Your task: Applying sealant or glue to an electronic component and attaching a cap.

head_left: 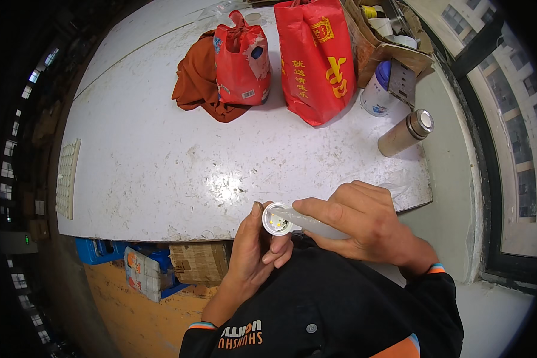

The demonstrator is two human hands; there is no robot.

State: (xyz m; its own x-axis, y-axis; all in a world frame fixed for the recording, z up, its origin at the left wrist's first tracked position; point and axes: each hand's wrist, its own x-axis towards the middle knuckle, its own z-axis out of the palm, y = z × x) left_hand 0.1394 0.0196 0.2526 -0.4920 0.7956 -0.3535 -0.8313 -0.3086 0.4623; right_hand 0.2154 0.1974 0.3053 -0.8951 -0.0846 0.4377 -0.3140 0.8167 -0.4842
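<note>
Just off the near edge of the white table (161,173), my left hand (247,253) holds a small round white LED lamp housing (271,223). Its open face is turned up, and several small yellow dots like LED chips show inside. My right hand (364,224) grips a translucent whitish squeeze bottle (323,228), tilted so that its narrow nozzle reaches over the lamp's opening. Whether the nozzle touches the inside, or anything is coming out, I cannot tell. The fingers of both hands are closed around what they hold.
Toward the back stand a crumpled red bag (241,71) on a brown cloth (191,77) and a tall red bag (316,65). At the right are a metal thermos (403,136), a purple-lidded jar (373,98) and a cardboard box (373,56). A white tray (68,179) lies left; a carton (200,262) sits below.
</note>
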